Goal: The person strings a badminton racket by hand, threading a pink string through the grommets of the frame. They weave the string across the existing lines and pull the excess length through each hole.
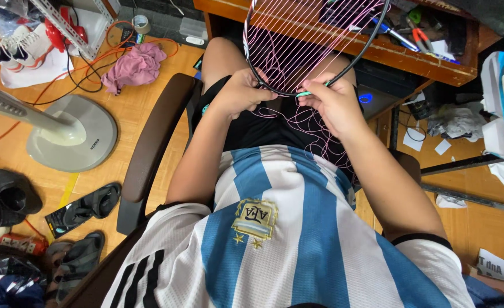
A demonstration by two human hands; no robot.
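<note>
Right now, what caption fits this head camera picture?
Both hands, left hand and right hand, thread pink string through a black-framed racket.

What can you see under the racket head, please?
Under the racket: loose pink string lying on the person's black shorts, and through the strings a wooden desk edge. Both hands cover the frame's lower rim.

Short-sleeved jersey [297, 228], sky-blue and white vertical stripes, gold chest crest, black shoulder stripes; black shorts [263, 128].
</note>
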